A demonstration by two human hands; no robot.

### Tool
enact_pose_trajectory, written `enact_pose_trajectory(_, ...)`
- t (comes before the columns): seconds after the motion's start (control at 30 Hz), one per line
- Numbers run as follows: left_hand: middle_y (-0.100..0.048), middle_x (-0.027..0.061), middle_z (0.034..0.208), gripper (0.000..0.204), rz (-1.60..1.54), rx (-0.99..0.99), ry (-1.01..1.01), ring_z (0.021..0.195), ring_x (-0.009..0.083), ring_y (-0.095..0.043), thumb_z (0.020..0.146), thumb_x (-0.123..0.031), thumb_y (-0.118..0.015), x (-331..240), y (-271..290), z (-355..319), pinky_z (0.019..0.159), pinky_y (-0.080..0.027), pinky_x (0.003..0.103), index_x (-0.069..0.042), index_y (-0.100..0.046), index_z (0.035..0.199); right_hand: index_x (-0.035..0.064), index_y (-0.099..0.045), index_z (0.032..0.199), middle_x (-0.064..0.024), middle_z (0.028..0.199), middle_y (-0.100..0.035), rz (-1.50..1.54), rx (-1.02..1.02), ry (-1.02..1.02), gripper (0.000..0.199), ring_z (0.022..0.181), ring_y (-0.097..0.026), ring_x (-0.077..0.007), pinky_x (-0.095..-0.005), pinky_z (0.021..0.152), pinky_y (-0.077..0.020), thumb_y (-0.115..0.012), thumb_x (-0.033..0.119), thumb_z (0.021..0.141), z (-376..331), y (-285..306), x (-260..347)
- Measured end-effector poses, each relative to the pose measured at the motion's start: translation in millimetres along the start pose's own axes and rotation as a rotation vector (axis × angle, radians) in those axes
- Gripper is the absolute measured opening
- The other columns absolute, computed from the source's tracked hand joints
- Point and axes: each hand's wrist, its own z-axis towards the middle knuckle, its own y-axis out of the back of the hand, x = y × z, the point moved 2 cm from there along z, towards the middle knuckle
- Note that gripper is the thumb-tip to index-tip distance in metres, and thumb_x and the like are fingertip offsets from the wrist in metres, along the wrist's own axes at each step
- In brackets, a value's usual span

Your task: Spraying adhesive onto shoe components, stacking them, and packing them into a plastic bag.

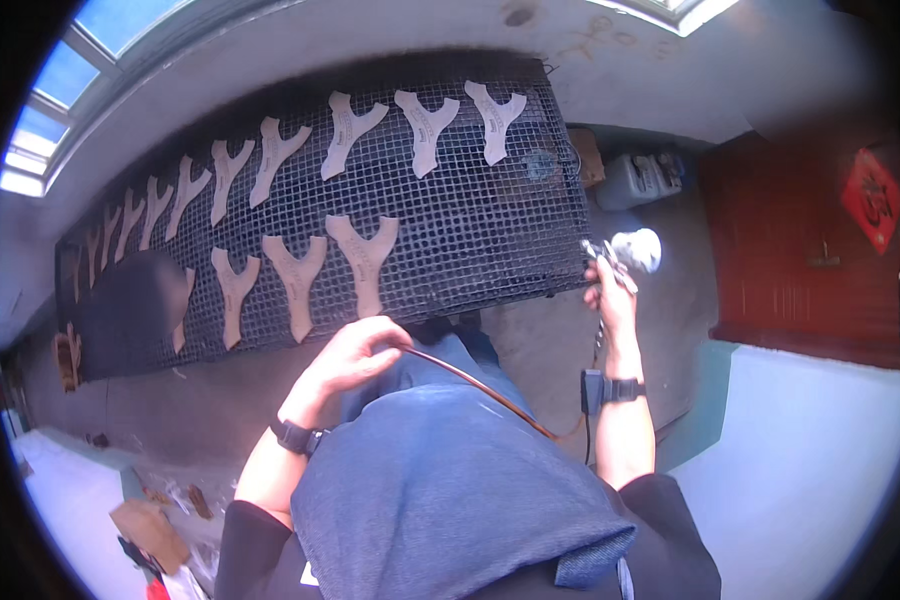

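My right hand [613, 302] is closed around the grip of a spray gun [610, 258] with a white cup [637, 250], just off the right end of a dark mesh rack [460, 225]. A brown air hose [485, 390] runs across my front, its end part held by my curled left hand [355, 352] near the rack's front edge. Pale, Y-shaped slingshot frames lie on the mesh in two rows. Nearest my left hand is one frame [362, 262] of the front row; another frame [495, 120] ends the back row at the right.
White jugs [638, 180] stand on the floor beyond the rack's right end. A red-brown door [800, 240] is at the right, above a pale low wall [805, 440]. At lower left lies a cardboard box [150, 532]. A dark blurred patch covers part of the rack's left side.
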Motion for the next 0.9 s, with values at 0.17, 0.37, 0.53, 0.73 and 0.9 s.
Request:
enact_pose_trajectory(0.17,-0.06,0.0128,0.133,0.04,0.277,-0.479,0.169,0.131,0.0311,-0.054,0.082,-0.01,-0.07,-1,-43,-18,0.111,-0.042,0.042,-0.007,-0.067,0.122,0.0034,-0.066,0.114,-0.0031,0.091,-0.069,0.068,0.148,0.065,0.033,0.057,-0.061,-0.0084,-0.0226,0.048,-0.0452,-0.064,0.033,0.101,137,-30,13)
enact_pose_trajectory(0.37,-0.068,0.01,0.127,0.036,-0.28,-0.877,0.639,0.121,0.0215,-0.063,0.091,-0.005,-0.064,43,-136,-116,0.105,-0.048,0.036,-0.005,-0.065,0.127,0.0024,-0.061,0.113,-0.0073,0.096,-0.068,0.172,0.238,0.012,0.037,0.061,-0.064,-0.0123,-0.0249,0.047,-0.0486,-0.065,0.037,0.099,234,-105,10)
enact_pose_trajectory(0.53,-0.072,0.0096,0.115,0.032,-0.574,-1.137,0.929,0.106,0.0164,-0.068,0.095,-0.006,-0.062,83,-236,-191,0.09,-0.051,0.029,-0.001,-0.063,0.127,0.0012,-0.061,0.124,-0.0114,0.105,-0.069,0.132,0.291,-0.049,0.046,0.07,-0.072,-0.0194,-0.0257,0.05,-0.0527,-0.068,0.038,0.097,251,-131,-3)
enact_pose_trajectory(0.73,-0.072,0.0103,0.114,0.034,-0.699,-1.185,1.113,0.103,0.0199,-0.068,0.094,-0.013,-0.063,123,-348,-236,0.091,-0.052,0.033,-0.002,-0.064,0.127,0.0066,-0.062,0.111,-0.006,0.094,-0.065,0.133,0.331,-0.006,0.031,0.065,-0.071,-0.0208,-0.0277,0.045,-0.0524,-0.07,0.033,0.097,272,-125,-17)
enact_pose_trajectory(0.9,-0.072,0.0133,0.114,0.038,-0.561,-1.016,1.088,0.105,0.0216,-0.069,0.093,-0.01,-0.061,135,-360,-238,0.092,-0.054,0.034,0.0,-0.064,0.129,0.0,-0.061,0.13,-0.0114,0.115,-0.069,-0.005,0.27,0.248,0.045,0.099,-0.068,-0.0221,-0.033,0.083,-0.0552,-0.07,0.026,0.095,303,-85,-46)
